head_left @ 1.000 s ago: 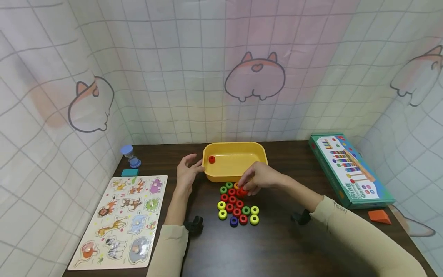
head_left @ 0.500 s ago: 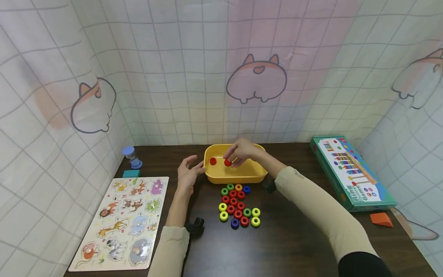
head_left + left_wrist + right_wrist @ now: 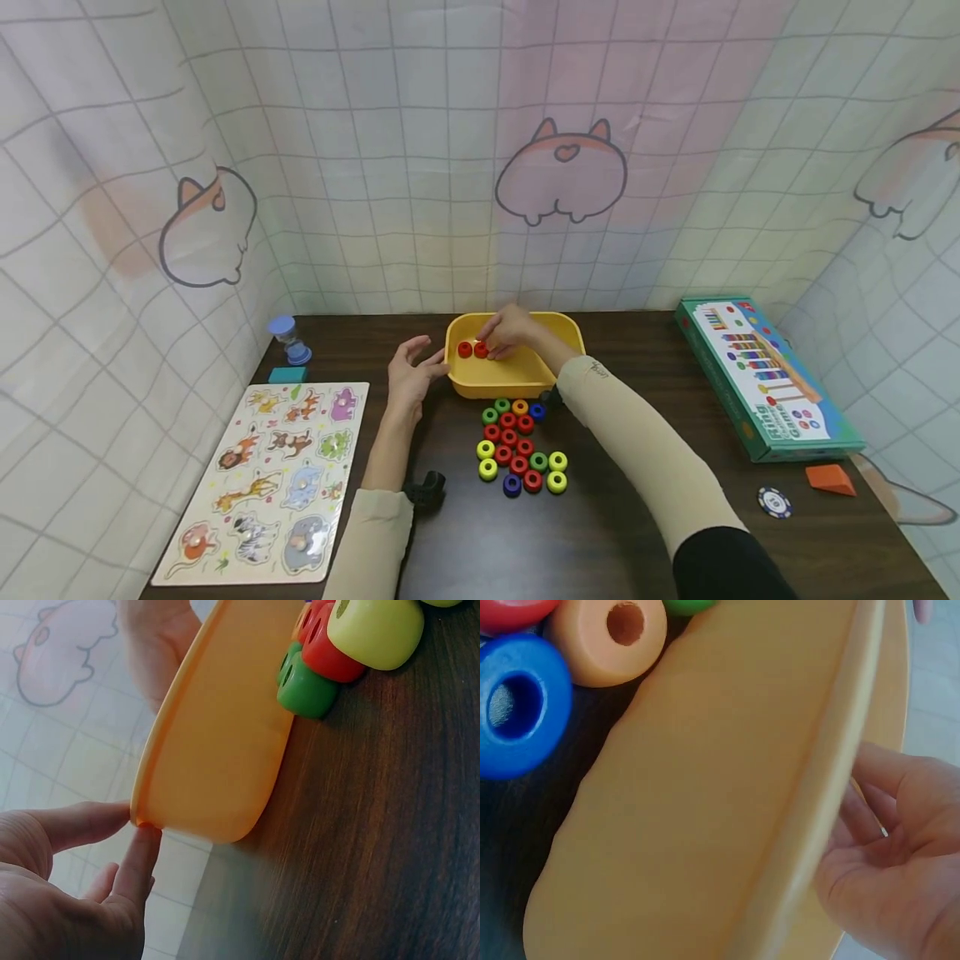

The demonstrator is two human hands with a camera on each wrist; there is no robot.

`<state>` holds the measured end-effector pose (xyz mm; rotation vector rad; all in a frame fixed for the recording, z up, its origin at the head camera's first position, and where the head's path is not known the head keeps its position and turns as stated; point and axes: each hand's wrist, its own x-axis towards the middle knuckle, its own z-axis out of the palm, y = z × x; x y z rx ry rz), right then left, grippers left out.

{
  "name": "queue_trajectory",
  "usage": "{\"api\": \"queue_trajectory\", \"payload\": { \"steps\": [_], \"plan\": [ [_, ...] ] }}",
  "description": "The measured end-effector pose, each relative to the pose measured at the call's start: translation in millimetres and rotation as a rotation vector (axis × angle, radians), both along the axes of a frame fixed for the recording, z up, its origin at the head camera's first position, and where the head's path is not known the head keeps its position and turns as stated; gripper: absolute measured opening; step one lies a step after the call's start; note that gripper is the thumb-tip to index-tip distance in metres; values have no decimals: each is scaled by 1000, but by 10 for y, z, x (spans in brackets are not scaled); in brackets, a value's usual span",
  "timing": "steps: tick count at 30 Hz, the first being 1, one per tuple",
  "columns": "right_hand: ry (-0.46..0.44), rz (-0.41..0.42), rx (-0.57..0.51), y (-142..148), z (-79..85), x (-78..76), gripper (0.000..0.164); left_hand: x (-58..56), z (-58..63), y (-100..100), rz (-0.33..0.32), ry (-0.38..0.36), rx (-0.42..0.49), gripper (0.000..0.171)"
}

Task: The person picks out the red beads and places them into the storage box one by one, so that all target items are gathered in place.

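Observation:
A yellow tray (image 3: 502, 390) stands at the back of the dark table. Inside it, two red ring beads sit side by side: one on the left (image 3: 465, 350) and one on the right (image 3: 481, 351). My right hand (image 3: 512, 327) reaches over the rim and pinches the right bead with its fingertips. In the right wrist view the tray wall hides that bead and the fingertips. My left hand (image 3: 408, 379) pinches the tray's left rim between thumb and finger, as the left wrist view shows. In front of the tray lie several ring beads, among them yellow (image 3: 487, 469), green (image 3: 538, 462) and blue (image 3: 537, 412).
An animal puzzle board (image 3: 262, 483) lies at left, with a teal block (image 3: 287, 375) and a sand timer (image 3: 290, 340) behind it. At right are a green toy box (image 3: 768, 379), an orange block (image 3: 830, 479) and a poker chip (image 3: 774, 502). A printed curtain surrounds the table.
My right hand has carried a red bead from the group into the tray, then left beside the other red bead. The poker chip has come into view. The left hand keeps its place.

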<state>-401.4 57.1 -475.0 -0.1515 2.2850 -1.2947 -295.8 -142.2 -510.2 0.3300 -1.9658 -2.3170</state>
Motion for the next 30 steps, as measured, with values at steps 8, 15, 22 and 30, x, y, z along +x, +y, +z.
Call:
{"api": "queue_trajectory", "payload": {
  "steps": [8,15,22,30],
  "plan": [
    [117,92,-6,172,225,188,28,-4,-9,31,7,-5,-6,65],
    [207,240,-9,421,578,608,18,-19,-1,12,5,-7,6,67],
    [205,347,10,600,526,1069,13,-31,1,-19,12,-11,-4,69],
    [181,353,119,747,94,1362,21,-21,-23,6,-1,-10,30,69]
  ]
}}
